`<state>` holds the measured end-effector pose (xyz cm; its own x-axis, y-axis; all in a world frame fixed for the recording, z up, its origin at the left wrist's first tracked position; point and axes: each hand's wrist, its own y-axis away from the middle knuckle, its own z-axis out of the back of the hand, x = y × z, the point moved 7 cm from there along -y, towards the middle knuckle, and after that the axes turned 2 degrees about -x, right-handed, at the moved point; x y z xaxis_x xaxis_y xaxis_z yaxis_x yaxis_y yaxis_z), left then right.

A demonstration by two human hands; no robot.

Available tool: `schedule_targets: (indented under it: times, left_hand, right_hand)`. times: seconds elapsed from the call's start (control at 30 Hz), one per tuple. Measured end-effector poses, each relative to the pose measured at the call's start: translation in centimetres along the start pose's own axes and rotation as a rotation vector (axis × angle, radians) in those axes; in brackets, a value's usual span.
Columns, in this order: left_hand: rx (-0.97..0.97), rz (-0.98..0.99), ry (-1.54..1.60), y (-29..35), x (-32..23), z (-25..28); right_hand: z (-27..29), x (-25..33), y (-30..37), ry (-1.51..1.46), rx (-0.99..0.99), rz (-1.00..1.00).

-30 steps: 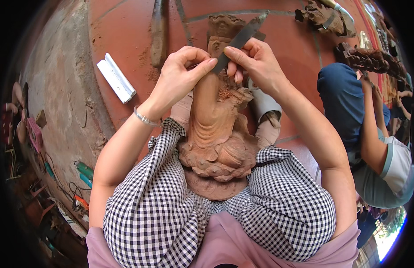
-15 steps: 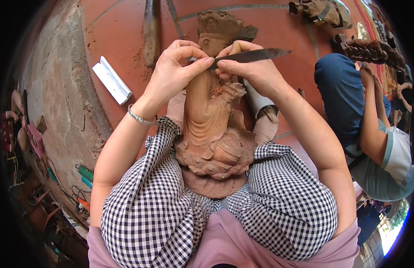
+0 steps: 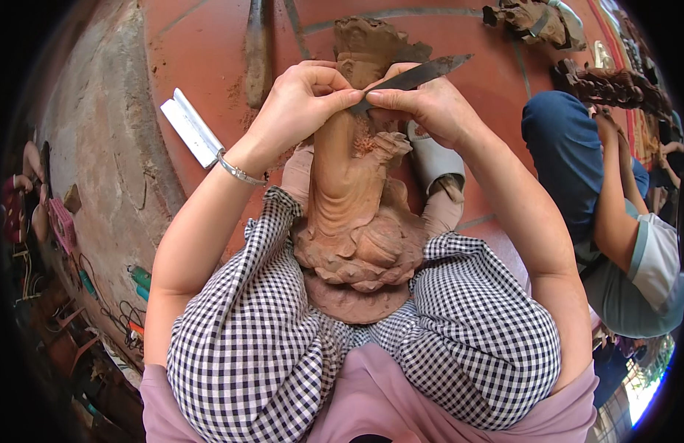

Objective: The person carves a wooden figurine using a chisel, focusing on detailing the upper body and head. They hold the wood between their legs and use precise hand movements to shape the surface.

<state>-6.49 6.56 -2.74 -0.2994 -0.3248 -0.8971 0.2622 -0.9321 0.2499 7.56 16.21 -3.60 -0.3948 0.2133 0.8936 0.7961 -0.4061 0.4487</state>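
A brown carved wooden statue (image 3: 338, 196) lies between my legs, its petalled base towards me and its crowned head at the far end. My right hand (image 3: 434, 107) is closed on a dark flat knife blade (image 3: 429, 72), whose pointed end sticks out to the upper right. My left hand (image 3: 308, 96) is pinched at the blade's other end, over the statue's upper part. Its thumb meets the right thumb there; whatever sits between the left fingers is hidden. Orange shavings (image 3: 365, 142) rest on the carving just below the hands.
A white angular bar (image 3: 190, 127) lies on the red tiles to the left, near a wooden-handled tool (image 3: 258, 59). Another person in blue trousers (image 3: 559, 140) sits at the right. Dark carved pieces (image 3: 607, 85) lie beyond. Cables and a green tool (image 3: 140, 277) are at far left.
Both hands have shifted slightly to the right over the statue. The blade has tilted more steeply, its free tip pointing further up. Both hands keep their grip.
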Motion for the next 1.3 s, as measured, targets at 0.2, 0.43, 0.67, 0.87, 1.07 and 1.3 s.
schedule_targets:
  times: [0.2,0.43,0.67,0.87,1.07,1.3]
  left_hand:
    - [0.002,-0.064,0.170,1.5,0.5,0.2]
    - [-0.043,-0.070,0.066,0.6,0.0,0.4]
    - [-0.044,-0.074,0.160,1.3,0.1,0.6]
    - [-0.018,-0.126,0.095,1.2,0.4,0.3]
    - [-0.061,-0.072,0.086,0.4,0.5,0.6]
    - [-0.083,-0.182,0.113,3.2,-0.2,0.1]
  right_hand:
    - [-1.2,0.5,-0.1,-0.033,0.102,-0.003]
    - [-0.3,0.8,-0.5,0.068,0.020,0.083]
    - [-0.3,1.4,-1.0,0.189,0.064,0.070]
    - [-0.4,1.4,-0.6,0.178,0.079,0.045]
    - [-0.2,2.6,-0.8,0.294,0.039,0.048]
    - [-1.4,1.7,0.9,0.214,0.071,0.209]
